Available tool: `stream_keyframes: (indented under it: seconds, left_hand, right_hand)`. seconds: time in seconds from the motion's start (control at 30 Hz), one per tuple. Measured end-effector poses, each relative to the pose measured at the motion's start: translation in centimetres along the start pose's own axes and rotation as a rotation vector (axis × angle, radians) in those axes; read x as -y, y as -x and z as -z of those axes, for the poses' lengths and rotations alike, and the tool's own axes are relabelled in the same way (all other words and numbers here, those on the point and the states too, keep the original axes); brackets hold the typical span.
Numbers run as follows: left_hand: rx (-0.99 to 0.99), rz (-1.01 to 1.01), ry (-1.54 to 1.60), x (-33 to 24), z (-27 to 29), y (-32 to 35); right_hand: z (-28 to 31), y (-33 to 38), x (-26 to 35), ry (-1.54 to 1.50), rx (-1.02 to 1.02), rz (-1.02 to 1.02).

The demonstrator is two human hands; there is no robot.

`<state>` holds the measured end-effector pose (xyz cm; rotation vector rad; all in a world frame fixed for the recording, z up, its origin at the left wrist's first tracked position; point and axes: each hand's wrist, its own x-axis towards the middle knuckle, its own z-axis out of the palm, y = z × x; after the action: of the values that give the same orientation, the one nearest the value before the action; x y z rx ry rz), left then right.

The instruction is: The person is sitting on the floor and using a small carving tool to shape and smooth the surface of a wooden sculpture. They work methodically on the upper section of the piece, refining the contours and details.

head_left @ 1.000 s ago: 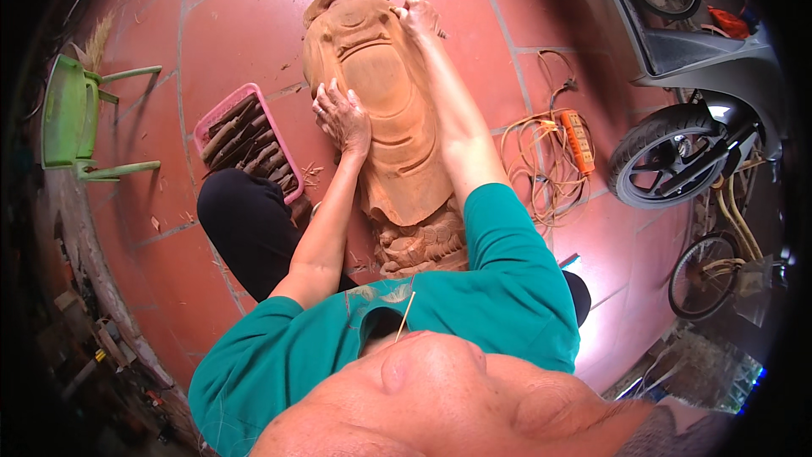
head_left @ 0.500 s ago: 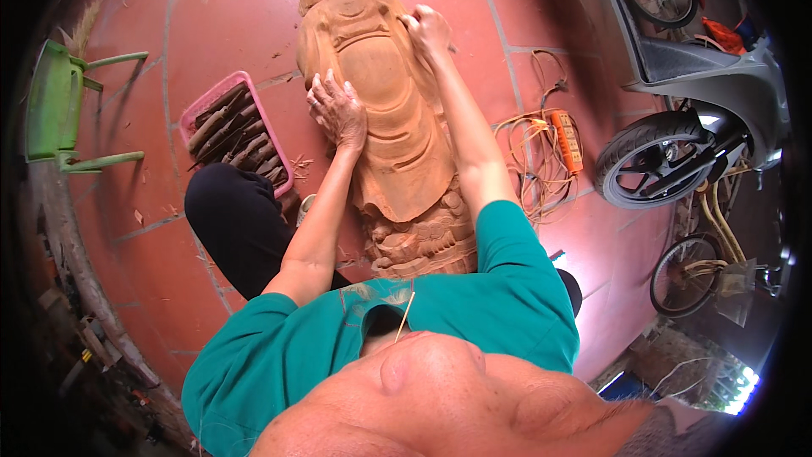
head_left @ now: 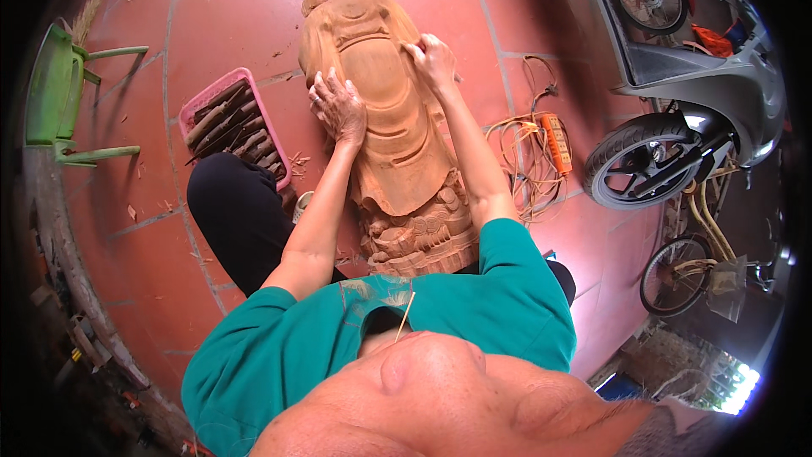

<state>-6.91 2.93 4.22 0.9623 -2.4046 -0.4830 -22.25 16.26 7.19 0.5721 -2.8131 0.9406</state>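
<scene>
A carved wooden statue [head_left: 369, 64], reddish-brown with a round bare belly and draped robe, lies on its back on the floor in front of me. Its carved base [head_left: 419, 237] points toward my body. My left hand [head_left: 340, 108] rests on the statue's left side, fingers spread flat against the wood. On the opposite edge, beside the upper robe, my right hand [head_left: 434, 59] has its fingers curled and pinched together against the surface. Whatever those fingers hold, if anything, is too small to make out.
To the left stands a pink basket [head_left: 280, 140] of wooden-handled tools, with a green plastic chair [head_left: 59, 101] farther out. An orange power strip [head_left: 556, 144] and tangled cord [head_left: 526, 171] lie right, near a motorbike wheel [head_left: 643, 161]. Wood chips dot the tiled floor [head_left: 228, 25].
My right hand has slid a little down the statue's right edge toward me, fingers still pinched. My left hand stays on the same spot. The whole view has shifted slightly.
</scene>
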Motion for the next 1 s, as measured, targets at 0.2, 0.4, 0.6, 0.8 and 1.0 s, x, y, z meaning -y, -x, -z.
stream_keyframes:
  seconds: [0.2,0.4,0.6,0.8,1.0]
  left_hand:
    - [-0.013,0.005,-0.015,-0.1,0.0,0.2]
    - [-0.011,0.009,-0.021,0.0,0.1,0.1]
    - [-0.008,-0.001,-0.021,0.0,0.0,0.1]
    - [0.016,-0.009,-0.006,0.0,0.1,0.0]
    - [-0.004,0.001,-0.02,0.2,0.1,0.0]
  right_hand:
    - [1.0,2.7,-0.3,-0.014,-0.044,-0.073]
    - [-1.7,-1.6,0.9,0.233,-0.098,0.123]
    - [-5.6,-7.4,1.0,0.411,-0.132,0.205]
    - [-5.2,-7.8,0.8,0.279,-0.085,0.162]
    - [-1.7,-2.4,1.6,0.138,-0.014,0.134]
